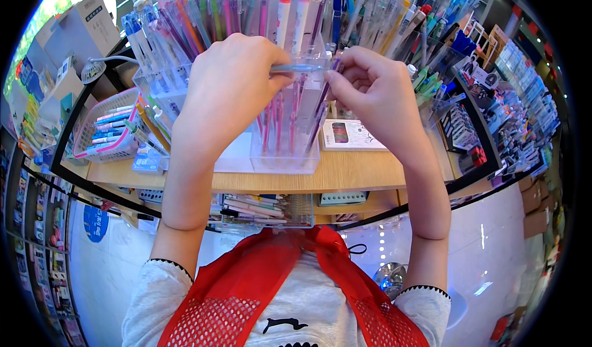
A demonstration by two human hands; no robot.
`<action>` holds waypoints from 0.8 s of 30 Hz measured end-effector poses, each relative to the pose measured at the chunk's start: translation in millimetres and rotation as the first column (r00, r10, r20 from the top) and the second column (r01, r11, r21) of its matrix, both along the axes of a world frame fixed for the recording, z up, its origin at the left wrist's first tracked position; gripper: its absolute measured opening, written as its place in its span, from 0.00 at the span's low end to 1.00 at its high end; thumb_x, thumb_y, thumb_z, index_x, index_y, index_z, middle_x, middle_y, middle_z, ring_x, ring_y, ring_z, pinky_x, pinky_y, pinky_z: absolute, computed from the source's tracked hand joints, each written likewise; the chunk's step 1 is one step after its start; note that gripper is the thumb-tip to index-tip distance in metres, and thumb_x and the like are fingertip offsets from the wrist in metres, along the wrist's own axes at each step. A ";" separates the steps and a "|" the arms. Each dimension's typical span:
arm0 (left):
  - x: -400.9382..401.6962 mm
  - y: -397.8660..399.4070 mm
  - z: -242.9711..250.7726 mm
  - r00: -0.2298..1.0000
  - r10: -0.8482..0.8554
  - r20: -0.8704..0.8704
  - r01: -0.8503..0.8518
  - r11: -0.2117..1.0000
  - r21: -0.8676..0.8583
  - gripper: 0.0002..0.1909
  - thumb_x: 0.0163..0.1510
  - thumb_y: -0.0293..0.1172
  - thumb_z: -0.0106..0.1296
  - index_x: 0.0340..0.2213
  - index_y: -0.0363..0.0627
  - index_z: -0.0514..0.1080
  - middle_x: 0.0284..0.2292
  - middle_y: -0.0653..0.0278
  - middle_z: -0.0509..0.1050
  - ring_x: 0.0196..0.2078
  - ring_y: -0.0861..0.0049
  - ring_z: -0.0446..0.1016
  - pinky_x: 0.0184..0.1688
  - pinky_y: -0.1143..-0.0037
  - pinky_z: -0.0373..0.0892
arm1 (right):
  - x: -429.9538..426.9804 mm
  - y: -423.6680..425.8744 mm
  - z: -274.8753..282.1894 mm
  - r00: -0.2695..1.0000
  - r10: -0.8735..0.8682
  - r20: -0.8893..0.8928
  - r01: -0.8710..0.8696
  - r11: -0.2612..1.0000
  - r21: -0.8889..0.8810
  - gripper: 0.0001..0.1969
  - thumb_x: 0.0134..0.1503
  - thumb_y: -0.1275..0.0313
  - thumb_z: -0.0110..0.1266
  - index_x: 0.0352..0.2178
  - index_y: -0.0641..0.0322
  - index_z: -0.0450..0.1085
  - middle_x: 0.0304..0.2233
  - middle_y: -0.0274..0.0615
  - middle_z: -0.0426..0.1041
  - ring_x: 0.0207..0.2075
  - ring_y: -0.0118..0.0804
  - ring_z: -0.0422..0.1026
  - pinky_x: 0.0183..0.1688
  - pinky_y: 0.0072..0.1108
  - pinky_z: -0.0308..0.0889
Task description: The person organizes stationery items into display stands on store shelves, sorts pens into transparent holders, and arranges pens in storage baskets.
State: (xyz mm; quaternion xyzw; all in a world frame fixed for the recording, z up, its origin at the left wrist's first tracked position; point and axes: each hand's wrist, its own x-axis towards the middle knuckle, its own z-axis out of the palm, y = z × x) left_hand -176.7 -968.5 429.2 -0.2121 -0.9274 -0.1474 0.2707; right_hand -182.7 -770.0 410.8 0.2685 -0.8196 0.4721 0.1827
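My left hand (236, 88) holds a light-blue translucent pen (303, 68) between thumb and fingers, lying level over a clear acrylic pen holder (286, 164). My right hand (374, 83) is at the holder's right side, its thumb and index finger at the upper part of a purple pen (324, 88). Whether it grips this pen or the tip of the blue one cannot be told. Several pink pens (279, 120) stand inside the clear holder. Behind both hands rise rows of upright pens (212, 14) in clear compartments.
A white basket (111, 155) of pens with a pink rim stands at left on the wooden shelf (360, 171). A white box (354, 136) lies under my right hand. A small lamp (92, 71) is at upper left. Below the shelf is a clear tray of pens (254, 208).
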 end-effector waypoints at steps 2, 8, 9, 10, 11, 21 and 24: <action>0.4 -2.1 0.0 1.000 0.007 0.028 -0.007 1.000 -0.022 0.09 0.43 0.30 0.59 0.28 0.39 0.77 0.24 0.52 0.74 0.28 0.57 0.73 0.31 0.69 0.68 | 1.2 -0.2 0.1 0.999 0.003 0.052 -0.006 0.998 0.063 0.06 0.53 0.76 0.56 0.29 0.71 0.69 0.19 0.35 0.73 0.21 0.17 0.70 0.24 0.11 0.65; 7.6 -5.6 13.3 0.972 -0.012 -0.235 0.065 0.973 0.220 0.07 0.44 0.28 0.61 0.27 0.40 0.77 0.16 0.63 0.70 0.17 0.82 0.63 0.21 0.80 0.58 | -6.4 -0.5 -16.5 0.983 0.169 0.077 -0.183 0.946 0.268 0.08 0.54 0.74 0.54 0.30 0.72 0.71 0.20 0.37 0.74 0.21 0.20 0.71 0.25 0.14 0.66; 11.0 -5.5 17.1 0.963 -0.003 -0.270 0.091 0.946 0.313 0.06 0.45 0.28 0.61 0.27 0.41 0.77 0.16 0.69 0.68 0.17 0.87 0.58 0.20 0.82 0.53 | -3.6 -1.1 -9.2 0.984 0.091 0.151 -0.140 0.926 0.352 0.09 0.56 0.73 0.53 0.33 0.70 0.72 0.22 0.36 0.74 0.23 0.20 0.71 0.27 0.14 0.66; 13.1 -5.5 19.8 0.953 0.009 -0.303 0.119 0.908 0.401 0.05 0.45 0.28 0.61 0.26 0.42 0.78 0.15 0.75 0.66 0.18 0.92 0.54 0.19 0.84 0.49 | -4.8 -1.1 -7.4 0.984 0.093 0.152 -0.141 0.925 0.351 0.09 0.56 0.73 0.53 0.33 0.70 0.72 0.22 0.36 0.74 0.23 0.20 0.71 0.27 0.14 0.66; 13.3 -7.9 21.7 0.914 0.008 -0.407 0.156 0.916 0.369 0.04 0.46 0.26 0.62 0.27 0.44 0.79 0.17 0.82 0.65 0.18 0.96 0.51 0.19 0.85 0.44 | -7.3 -0.6 -5.0 0.998 0.059 0.007 -0.060 0.977 0.204 0.10 0.54 0.70 0.56 0.32 0.69 0.73 0.23 0.41 0.75 0.24 0.28 0.72 0.28 0.19 0.67; 22.2 6.9 25.5 0.852 -0.089 -0.516 0.348 0.833 0.431 0.12 0.47 0.27 0.62 0.36 0.43 0.77 0.21 0.78 0.69 0.18 0.98 0.51 0.20 0.88 0.43 | 3.9 -23.3 25.8 0.837 0.026 -0.546 0.028 0.996 0.090 0.11 0.48 0.69 0.61 0.26 0.68 0.70 0.17 0.44 0.69 0.19 0.36 0.69 0.25 0.25 0.64; 16.1 -6.7 18.5 0.770 -0.314 -0.555 0.602 0.645 0.470 0.26 0.54 0.44 0.55 0.49 0.41 0.67 0.34 0.67 0.72 0.18 0.97 0.51 0.18 0.89 0.45 | 5.4 -12.6 19.6 0.944 -0.094 -0.317 0.052 0.989 -0.140 0.12 0.49 0.68 0.60 0.22 0.69 0.70 0.17 0.46 0.70 0.19 0.40 0.70 0.25 0.27 0.65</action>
